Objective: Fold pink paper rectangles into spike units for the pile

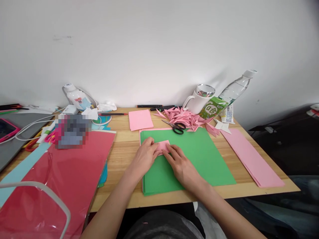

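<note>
A small folded piece of pink paper (163,144) lies over a stack of green paper sheets (199,162), between my two hands. My left hand (146,153) grips its left edge, with thumb and fingers closed together. From the right, my right hand (179,163) holds the other side, its fingertips pressed on the edge and near corner. Just beyond the green stack's back edge lie black-handled scissors (178,128). Behind them is a heap of folded pink paper pieces (185,117). A pile of pink paper squares (141,119) rests behind my left hand.
Pink paper strips (251,156) lie at the right table edge. A white mug (198,101), a green carton (211,108) and a tilted water bottle (235,88) stand by the wall. Red sheets in a clear sleeve (72,172) cover the left, near a white bottle (77,97).
</note>
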Tool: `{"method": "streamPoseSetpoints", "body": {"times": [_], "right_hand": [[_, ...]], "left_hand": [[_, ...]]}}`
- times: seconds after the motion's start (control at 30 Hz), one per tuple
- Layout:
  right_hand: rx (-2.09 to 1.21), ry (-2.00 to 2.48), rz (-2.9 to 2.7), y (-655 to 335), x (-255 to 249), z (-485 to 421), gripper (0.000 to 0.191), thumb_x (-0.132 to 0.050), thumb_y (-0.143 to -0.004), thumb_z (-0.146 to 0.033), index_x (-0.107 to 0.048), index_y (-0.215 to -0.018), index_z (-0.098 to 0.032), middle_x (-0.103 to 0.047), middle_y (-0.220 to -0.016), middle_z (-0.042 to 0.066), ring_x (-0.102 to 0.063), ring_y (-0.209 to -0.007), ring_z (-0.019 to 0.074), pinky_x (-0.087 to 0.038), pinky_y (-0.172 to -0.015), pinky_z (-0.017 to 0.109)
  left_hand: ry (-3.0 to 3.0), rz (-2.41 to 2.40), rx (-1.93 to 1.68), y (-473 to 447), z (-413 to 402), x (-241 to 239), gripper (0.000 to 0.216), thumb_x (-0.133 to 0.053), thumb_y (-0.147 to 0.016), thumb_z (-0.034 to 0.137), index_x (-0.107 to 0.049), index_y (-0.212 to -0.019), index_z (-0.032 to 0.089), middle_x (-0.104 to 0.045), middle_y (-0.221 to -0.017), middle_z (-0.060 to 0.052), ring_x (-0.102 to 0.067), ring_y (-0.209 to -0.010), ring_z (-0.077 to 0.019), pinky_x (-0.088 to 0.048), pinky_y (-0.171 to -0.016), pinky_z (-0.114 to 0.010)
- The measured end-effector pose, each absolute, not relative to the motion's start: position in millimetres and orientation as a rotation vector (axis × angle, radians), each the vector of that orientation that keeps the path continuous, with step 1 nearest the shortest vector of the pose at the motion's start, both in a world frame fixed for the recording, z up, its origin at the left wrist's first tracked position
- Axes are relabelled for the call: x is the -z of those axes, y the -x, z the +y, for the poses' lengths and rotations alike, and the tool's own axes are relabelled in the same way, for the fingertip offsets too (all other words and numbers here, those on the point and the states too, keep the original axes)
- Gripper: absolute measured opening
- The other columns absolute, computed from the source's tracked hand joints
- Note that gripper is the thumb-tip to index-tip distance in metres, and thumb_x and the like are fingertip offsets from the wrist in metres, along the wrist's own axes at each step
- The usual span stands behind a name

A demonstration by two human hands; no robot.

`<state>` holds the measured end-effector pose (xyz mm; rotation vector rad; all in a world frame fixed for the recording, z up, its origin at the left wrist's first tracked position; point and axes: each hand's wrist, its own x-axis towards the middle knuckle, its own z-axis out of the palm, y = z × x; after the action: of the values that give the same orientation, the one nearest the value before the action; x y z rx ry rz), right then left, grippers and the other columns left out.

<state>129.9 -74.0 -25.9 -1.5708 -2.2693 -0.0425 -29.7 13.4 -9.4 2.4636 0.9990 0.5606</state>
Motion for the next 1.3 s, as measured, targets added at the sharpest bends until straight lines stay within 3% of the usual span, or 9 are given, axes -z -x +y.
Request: {"method": "streamPoseSetpoints", "body": {"times": [0.27, 0.43, 0.53, 0.67, 0.83, 0.97, 1.07, 1.17, 1.3], "right_hand": [[-0.010, 1.504, -2.093, -135, 43, -75, 0.043, -0.035, -0.085, -0.003, -0.053, -0.123, -0.014, -0.053, -0.125, 0.017, -0.041, -0.123, 0.0269, -0.048, -0.093, 0.048], [-0.143, 1.604, -1.912, -136, 24, -58, 0.018, -0.049, -0.086, -0.016, -0.064, -0.097, -0.016, -0.060, -0.108, 0.014, -0.056, -0.103, 0.0242, -0.051, -0.085, 0.039], [-0.367, 1.838, -1.971, -145, 3, -34, 0.036, -0.058, -0.079, -0.015, -0.055, -0.115, -0.014, -0.054, -0.110, 0.014, -0.061, -0.082, 0.0196, -0.052, -0.072, 0.033], [-0.708, 1.904, -2.185, -158, -19, -6, 0.040, -0.067, -0.072, -0.020, -0.056, -0.110, -0.016, -0.055, -0.096, 0.007, -0.059, -0.073, 0.0152, -0.046, -0.069, 0.027], [-0.738, 1.946, -2.250, -157, -30, 3, 0.021, -0.069, -0.065, -0.017, -0.060, -0.084, -0.016, -0.058, -0.088, 0.005, -0.056, -0.072, 0.0147, -0.038, -0.061, 0.022], [-0.775, 1.928, -2.070, -154, -23, -1, 0.022, -0.067, -0.061, -0.013, -0.058, -0.081, -0.016, -0.056, -0.066, -0.002, -0.049, -0.059, 0.0113, -0.033, -0.054, 0.022], [-0.968, 1.726, -1.845, -156, -10, -3, 0.022, -0.066, -0.063, -0.015, -0.058, -0.083, -0.016, -0.051, -0.060, -0.005, -0.044, -0.054, 0.0089, -0.031, -0.051, 0.021], [-1.246, 1.451, -1.543, -158, 1, -3, 0.022, -0.071, -0.063, -0.028, -0.057, -0.072, -0.014, -0.049, -0.058, -0.005, -0.043, -0.052, 0.0076, -0.033, -0.049, 0.020], [-1.182, 1.243, -1.344, -154, 2, -3, 0.032, -0.079, -0.055, -0.036, -0.058, -0.066, -0.015, -0.052, -0.059, -0.004, -0.045, -0.053, 0.0081, -0.038, -0.051, 0.022]], "left_hand": [[-2.500, 0.967, -0.547, 30, 14, 9, 0.016, -0.050, -0.086, 0.024, -0.062, -0.093, 0.016, -0.046, -0.085, -0.004, -0.049, -0.079, -0.0171, -0.046, -0.071, -0.030], [-2.477, 0.990, -0.554, 31, 15, 11, 0.023, -0.054, -0.084, 0.023, -0.058, -0.106, 0.019, -0.048, -0.092, -0.005, -0.052, -0.087, -0.0194, -0.047, -0.078, -0.034], [-2.463, 0.995, -0.559, 31, 15, 12, 0.027, -0.058, -0.081, 0.023, -0.056, -0.108, 0.020, -0.048, -0.100, -0.006, -0.053, -0.094, -0.0217, -0.047, -0.082, -0.037], [-2.455, 1.014, -0.555, 30, 15, 12, 0.029, -0.062, -0.078, 0.023, -0.053, -0.106, 0.019, -0.046, -0.108, -0.008, -0.053, -0.100, -0.0236, -0.046, -0.087, -0.039], [-2.437, 0.999, -0.553, 31, 14, 9, 0.038, -0.065, -0.076, 0.021, -0.052, -0.111, 0.016, -0.049, -0.109, -0.010, -0.049, -0.104, -0.0252, -0.043, -0.090, -0.040], [-2.507, 1.059, -0.533, 33, 16, 10, 0.050, -0.068, -0.073, 0.029, -0.051, -0.118, 0.017, -0.052, -0.108, -0.010, -0.047, -0.101, -0.0273, -0.042, -0.088, -0.044], [-2.490, 1.122, -0.560, 32, 18, 14, 0.045, -0.071, -0.070, 0.035, -0.058, -0.109, 0.018, -0.056, -0.097, -0.008, -0.048, -0.096, -0.0273, -0.042, -0.082, -0.043], [-2.284, 1.217, -0.711, 30, 19, 15, 0.022, -0.073, -0.067, 0.029, -0.064, -0.082, 0.016, -0.058, -0.079, -0.004, -0.051, -0.084, -0.0230, -0.043, -0.075, -0.037], [-1.754, 1.144, -1.017, 30, 15, 5, 0.019, -0.066, -0.074, 0.031, -0.061, -0.064, 0.016, -0.060, -0.067, -0.001, -0.055, -0.063, -0.0141, -0.044, -0.060, -0.026]]}}
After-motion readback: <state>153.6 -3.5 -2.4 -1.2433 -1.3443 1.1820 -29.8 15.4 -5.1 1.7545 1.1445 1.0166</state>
